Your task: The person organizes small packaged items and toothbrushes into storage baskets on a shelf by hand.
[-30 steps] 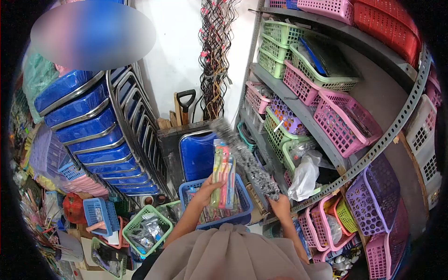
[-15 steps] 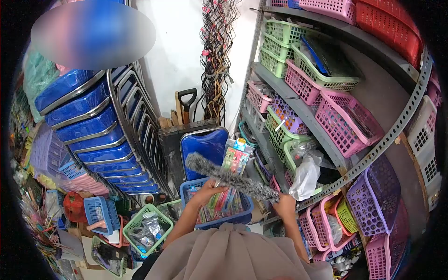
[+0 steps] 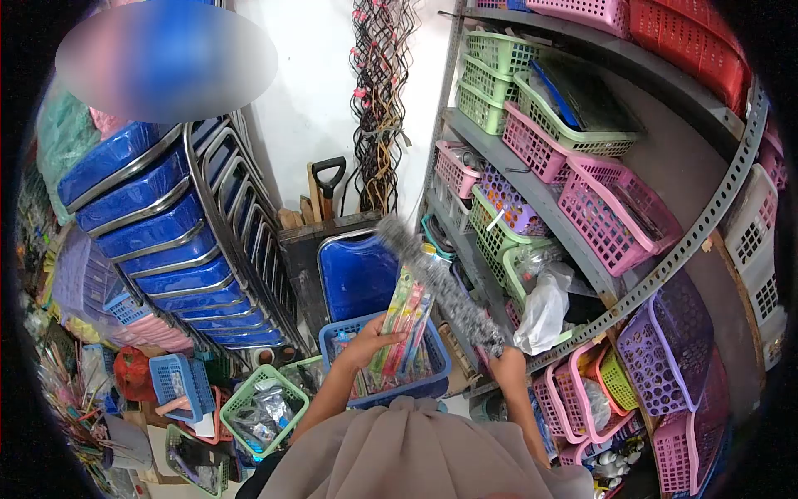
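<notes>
My right hand [image 3: 509, 368] is closed round the lower end of a grey fluffy duster [image 3: 445, 287], which slants up and to the left beside the shelf. My left hand [image 3: 371, 343] grips long, colourful plastic packs [image 3: 407, 312] in green, yellow, pink and blue, held upright; what is inside them I cannot make out. Below these packs stands a blue basket [image 3: 447, 366] with more flat, colourful packets in it. A blue chair seat [image 3: 357, 279] leans behind the basket.
Stacked blue chairs [image 3: 179, 266] rise at the left. A metal shelf [image 3: 573, 237] curves along the right, loaded with green and pink baskets. A white plastic bag [image 3: 544, 312] hangs over its lower edge. A green basket [image 3: 264, 407] of bagged goods sits at the lower left.
The duster has swung up and right, away from my left hand, and now stands steeper. The colourful packs show more fully in my left hand.
</notes>
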The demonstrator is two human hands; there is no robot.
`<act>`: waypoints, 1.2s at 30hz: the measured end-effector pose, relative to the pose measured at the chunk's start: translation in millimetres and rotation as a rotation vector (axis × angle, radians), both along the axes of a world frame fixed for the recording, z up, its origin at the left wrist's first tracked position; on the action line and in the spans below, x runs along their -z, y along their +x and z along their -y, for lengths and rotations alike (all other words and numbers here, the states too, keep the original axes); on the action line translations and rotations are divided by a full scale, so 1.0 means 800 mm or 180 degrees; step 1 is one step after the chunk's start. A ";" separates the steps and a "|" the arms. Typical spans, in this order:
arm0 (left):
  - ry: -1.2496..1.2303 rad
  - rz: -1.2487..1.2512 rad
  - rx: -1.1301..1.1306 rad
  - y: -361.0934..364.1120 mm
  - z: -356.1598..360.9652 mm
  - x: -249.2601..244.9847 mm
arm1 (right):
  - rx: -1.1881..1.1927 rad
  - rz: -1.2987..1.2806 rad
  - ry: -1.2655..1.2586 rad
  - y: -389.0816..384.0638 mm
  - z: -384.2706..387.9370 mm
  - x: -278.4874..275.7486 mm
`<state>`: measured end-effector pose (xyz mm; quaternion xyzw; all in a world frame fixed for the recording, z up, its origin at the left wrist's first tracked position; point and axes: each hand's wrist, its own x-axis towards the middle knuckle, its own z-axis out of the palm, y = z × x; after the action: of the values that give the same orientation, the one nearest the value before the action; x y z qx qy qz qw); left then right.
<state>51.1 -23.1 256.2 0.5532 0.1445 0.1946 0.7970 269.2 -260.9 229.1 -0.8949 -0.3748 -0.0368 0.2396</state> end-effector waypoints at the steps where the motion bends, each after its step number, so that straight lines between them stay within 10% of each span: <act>1: 0.0040 0.0004 -0.0035 0.000 0.001 -0.002 | -0.0153 0.0041 -0.0093 -0.002 0.000 -0.001; 21: -0.0867 -0.0044 0.0137 -0.021 -0.013 0.019 | -0.0352 -0.0227 -0.0272 -0.020 -0.004 -0.013; 27: -0.2914 0.0231 -0.0052 -0.029 -0.025 0.035 | -0.0332 -0.0290 -0.0051 -0.012 -0.006 0.022; 31: -0.1872 0.0368 -0.1084 -0.010 -0.023 0.062 | -0.0810 -0.0008 -0.0491 -0.025 -0.004 -0.001; 36: -0.3143 0.0763 -0.0503 -0.016 -0.017 0.027 | -0.0357 -0.0319 -0.0248 -0.029 -0.014 -0.001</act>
<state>38.5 -9.4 234.3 0.0720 0.1681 0.2248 0.9571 245.8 -249.7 229.9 -0.8819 -0.4130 0.0362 0.2246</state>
